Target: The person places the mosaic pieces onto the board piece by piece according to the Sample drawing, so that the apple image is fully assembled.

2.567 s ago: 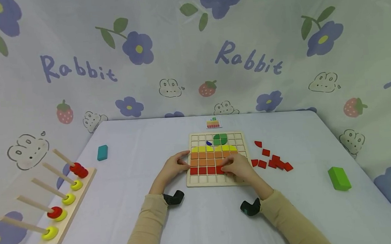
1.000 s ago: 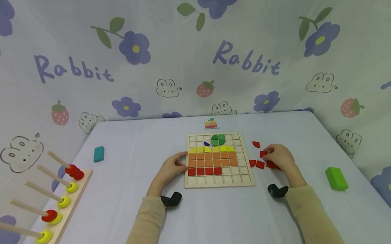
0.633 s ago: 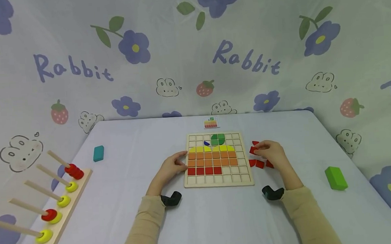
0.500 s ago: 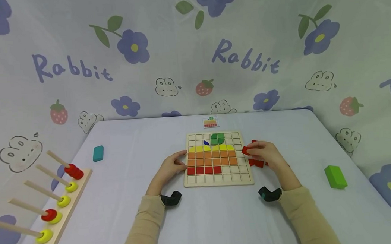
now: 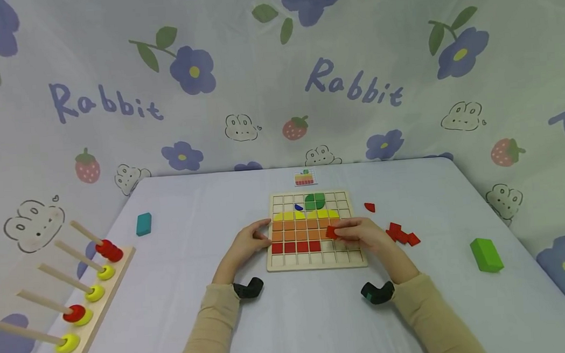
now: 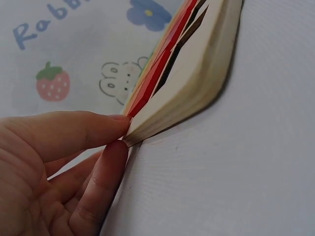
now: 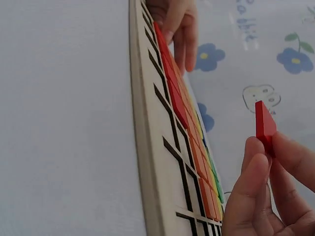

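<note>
A wooden grid board (image 5: 278, 260) lies mid-table, bearing rows of red, orange and yellow pieces, two-part green shapes and a small blue half-round piece (image 5: 298, 207). My left hand (image 5: 248, 243) holds the board's left edge; the left wrist view has its thumb and a finger meeting at the rim (image 6: 162, 125). Over the board's right half, my right hand (image 5: 369, 238) pinches a red square tile (image 5: 331, 232) between thumb and fingers. In the right wrist view that red tile (image 7: 265, 123) stands edge-up, apart from the board. Several red squares (image 5: 295, 247) fill the left of the lowest coloured row.
Loose red tiles (image 5: 403, 236) and a red quarter-round piece (image 5: 369, 207) lie right of the board. Behind it is a small picture card (image 5: 304, 177). A peg stand with rings (image 5: 97, 317) and teal block (image 5: 143, 224) are left, a green block (image 5: 486, 254) far right.
My right hand left the board's red row, took a red square tile from the loose pieces on the right, and carried it left over the board. My left hand stayed at the edge.
</note>
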Available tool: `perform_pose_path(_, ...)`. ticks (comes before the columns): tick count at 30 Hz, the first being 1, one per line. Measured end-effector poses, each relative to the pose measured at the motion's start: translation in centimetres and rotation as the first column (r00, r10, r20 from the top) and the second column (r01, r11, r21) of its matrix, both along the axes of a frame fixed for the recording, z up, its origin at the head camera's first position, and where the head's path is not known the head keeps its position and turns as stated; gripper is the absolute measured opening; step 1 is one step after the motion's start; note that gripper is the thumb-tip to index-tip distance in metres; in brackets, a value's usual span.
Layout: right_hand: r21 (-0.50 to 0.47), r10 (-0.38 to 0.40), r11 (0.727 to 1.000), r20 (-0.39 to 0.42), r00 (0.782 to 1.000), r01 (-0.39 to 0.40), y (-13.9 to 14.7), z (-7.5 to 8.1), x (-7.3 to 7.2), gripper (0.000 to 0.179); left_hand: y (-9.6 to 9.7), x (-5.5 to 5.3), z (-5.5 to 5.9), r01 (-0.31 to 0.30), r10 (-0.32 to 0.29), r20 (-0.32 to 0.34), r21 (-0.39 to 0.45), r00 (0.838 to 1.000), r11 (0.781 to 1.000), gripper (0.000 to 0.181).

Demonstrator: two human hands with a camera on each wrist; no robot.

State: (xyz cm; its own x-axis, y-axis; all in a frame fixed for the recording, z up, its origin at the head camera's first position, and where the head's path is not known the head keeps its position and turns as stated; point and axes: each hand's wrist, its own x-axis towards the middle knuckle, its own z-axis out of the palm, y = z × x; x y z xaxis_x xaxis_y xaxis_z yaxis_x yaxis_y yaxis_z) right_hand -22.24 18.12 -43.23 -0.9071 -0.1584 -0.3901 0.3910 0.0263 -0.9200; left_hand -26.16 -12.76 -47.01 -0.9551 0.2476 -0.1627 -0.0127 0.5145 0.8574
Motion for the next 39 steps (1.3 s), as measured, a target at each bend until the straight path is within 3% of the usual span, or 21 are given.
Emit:
perform_pose_path(4, 0.184, 0.028, 0.983, -0.06, 0.998, -0.016, -1.2, -0.6, 0.1, 0.026, 0.0, 0.0, -0.1, -0.001, 0.001, -0.002, -0.007, 1.0, 1.0, 0.058)
perform_pose_path(10, 0.478, 0.059, 0.878, -0.136, 0.989, 0.014, -2.4, -1.1, 0.3, 0.015, 0.0, -0.1, -0.1, -0.006, 0.006, -0.003, -0.015, 1.0, 1.0, 0.059)
perform_pose_path(14, 0.55, 0.079, 0.835, -0.172, 0.982, 0.029, -2.7, -1.2, 0.4, 0.011, 0.1, -0.1, -0.1, -0.007, 0.007, 0.001, -0.017, 1.0, 1.0, 0.059)
perform_pose_path(20, 0.599, 0.122, 0.8, -0.205, 0.971, 0.026, -2.8, -1.3, 0.6, 0.007, 0.1, -0.1, 0.0, -0.008, 0.007, -0.013, -0.018, 1.0, 1.0, 0.059)
perform_pose_path(24, 0.599, 0.125, 0.8, -0.217, 0.968, 0.031, -2.8, -1.3, 0.6, 0.008, 0.1, 0.0, 0.0, -0.006, 0.006, -0.021, -0.02, 1.0, 1.0, 0.059)
perform_pose_path(31, 0.541, 0.085, 0.839, -0.229, 0.97, 0.054, -0.3, -0.5, 0.2, 0.021, 0.1, -0.1, -0.1, -0.001, 0.001, -0.017, -0.005, 1.0, 1.0, 0.059)
perform_pose_path(39, 0.538, -0.05, 0.827, -0.22, 0.974, 0.164, 4.6, 1.1, 0.3, 0.033, 0.0, 0.1, 0.2, 0.002, -0.002, -0.014, -0.012, 1.0, 1.0, 0.059)
